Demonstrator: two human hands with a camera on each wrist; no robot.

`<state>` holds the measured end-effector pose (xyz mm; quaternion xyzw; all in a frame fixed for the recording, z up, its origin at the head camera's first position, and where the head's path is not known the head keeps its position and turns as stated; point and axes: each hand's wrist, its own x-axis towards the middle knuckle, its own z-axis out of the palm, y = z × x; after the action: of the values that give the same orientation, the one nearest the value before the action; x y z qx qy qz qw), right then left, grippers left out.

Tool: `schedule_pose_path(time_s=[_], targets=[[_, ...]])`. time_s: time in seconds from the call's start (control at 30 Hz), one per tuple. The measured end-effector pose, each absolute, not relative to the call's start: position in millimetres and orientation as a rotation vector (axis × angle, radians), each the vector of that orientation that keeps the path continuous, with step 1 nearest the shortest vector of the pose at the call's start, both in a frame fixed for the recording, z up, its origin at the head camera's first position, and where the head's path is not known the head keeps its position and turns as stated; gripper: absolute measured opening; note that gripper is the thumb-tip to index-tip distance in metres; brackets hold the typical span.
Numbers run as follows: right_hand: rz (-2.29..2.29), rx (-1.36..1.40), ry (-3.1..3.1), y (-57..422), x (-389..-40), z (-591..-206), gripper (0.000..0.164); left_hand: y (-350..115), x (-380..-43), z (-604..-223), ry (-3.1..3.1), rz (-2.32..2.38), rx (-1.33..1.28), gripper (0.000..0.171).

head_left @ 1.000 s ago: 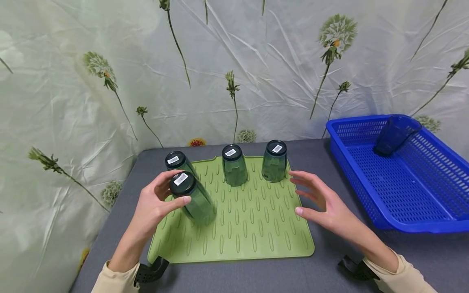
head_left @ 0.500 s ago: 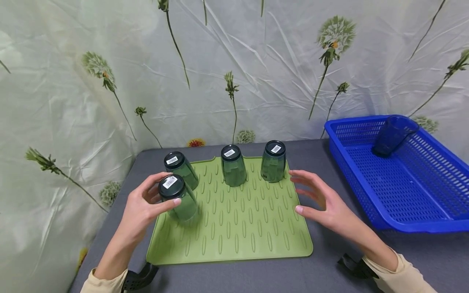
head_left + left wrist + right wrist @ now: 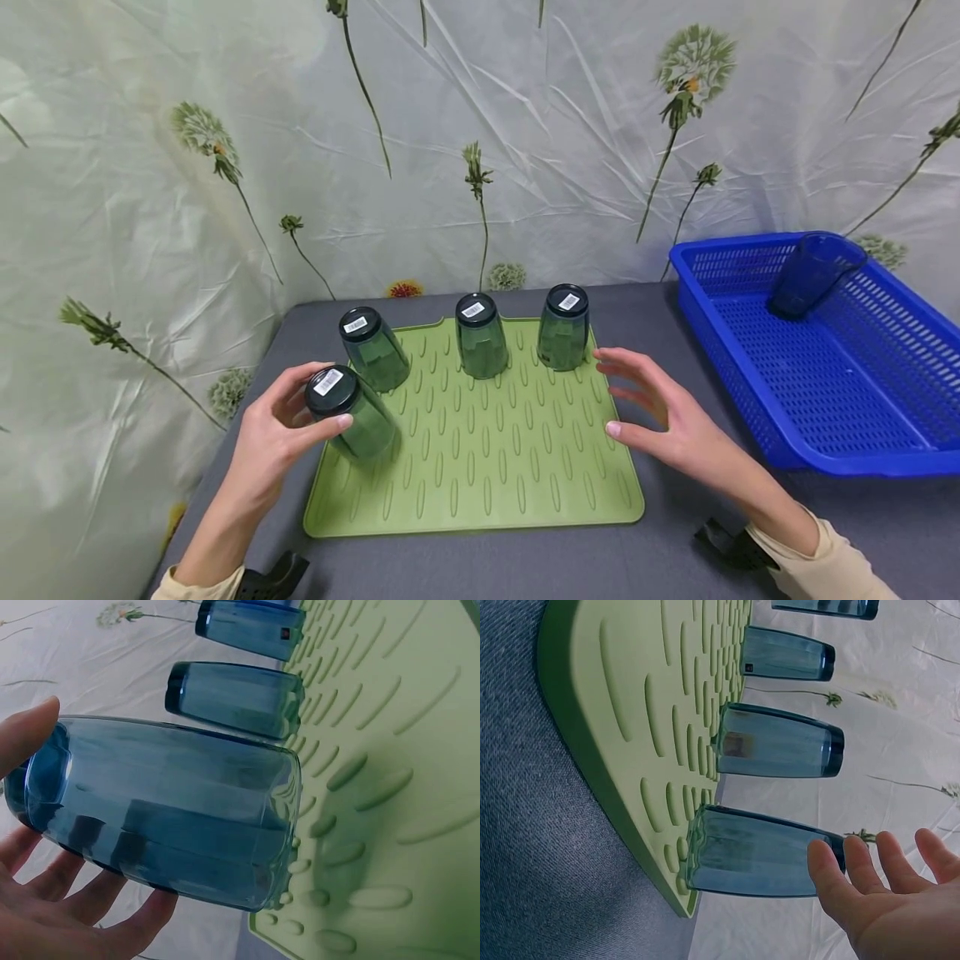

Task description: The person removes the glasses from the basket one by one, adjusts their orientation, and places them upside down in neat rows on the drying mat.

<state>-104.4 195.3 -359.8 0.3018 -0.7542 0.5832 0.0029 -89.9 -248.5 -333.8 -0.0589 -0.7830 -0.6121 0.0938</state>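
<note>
My left hand (image 3: 264, 442) grips an upside-down tinted drinking glass (image 3: 367, 427) near its base, thumb on one side and fingers on the other. Its rim is down, close over the left part of a green ribbed drying mat (image 3: 517, 475); a white label marks its dark base. In the left wrist view the same glass (image 3: 172, 814) looks bluish and see-through. My right hand (image 3: 663, 408) hovers by the mat's right edge, fingers spread and holding nothing. In the right wrist view its fingertips overlap the base end of the nearest standing glass (image 3: 757, 855).
Along the mat's back edge stand three more upturned glasses: a left one (image 3: 375, 350), a middle one (image 3: 482, 337) and a right one (image 3: 563, 329). A blue plastic basket (image 3: 810, 454) at the right has one glass (image 3: 810, 279) leaning inside. A flowered sheet (image 3: 570, 167) hangs behind the table.
My left hand has carried the glass to the left and slightly toward me, away from the back-left glass, which now shows fully. My right hand has stayed nearly still.
</note>
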Motion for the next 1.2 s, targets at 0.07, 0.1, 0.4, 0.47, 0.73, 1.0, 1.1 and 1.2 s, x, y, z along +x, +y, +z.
schedule_pose_path(time_s=[0.07, 0.1, 0.4, 0.47, 0.73, 1.0, 1.1, 1.2], targets=[[1.823, 0.946, -2.367, 195.4, -104.7, -359.6, 0.077, -249.8, -89.0, -334.9, -2.316, -1.821, -0.186, 0.06], [1.821, 0.945, -2.367, 195.5, -105.0, -359.6, 0.077, -250.2, -88.9, -335.5, -2.308, -1.826, -0.189, 0.059], [1.788, 0.969, -2.372, 195.2, -108.1, -364.0, 0.075, -255.6, -84.9, -345.2, -2.283, -1.846, -0.252, 0.059], [1.776, 0.975, -2.373, 195.2, -108.9, -365.0, 0.075, -256.6, -83.6, -346.5, -2.286, -1.848, -0.256, 0.059], [1.784, 0.975, -2.378, 195.8, -110.1, -365.0, 0.073, -257.2, -81.0, -352.9, -2.345, -1.806, -0.219, 0.06], [1.781, 0.978, -2.369, 197.5, -110.9, -367.9, 0.072, -258.8, -80.2, -360.6, -2.385, -1.772, -0.165, 0.06], [1.786, 0.976, -2.373, 197.9, -111.1, -367.9, 0.072, -260.1, -80.7, -362.2, -2.375, -1.771, -0.183, 0.06], [1.789, 0.98, -2.369, 197.6, -111.4, -367.2, 0.072, -261.0, -80.8, -364.1, -2.358, -1.787, -0.207, 0.058]])
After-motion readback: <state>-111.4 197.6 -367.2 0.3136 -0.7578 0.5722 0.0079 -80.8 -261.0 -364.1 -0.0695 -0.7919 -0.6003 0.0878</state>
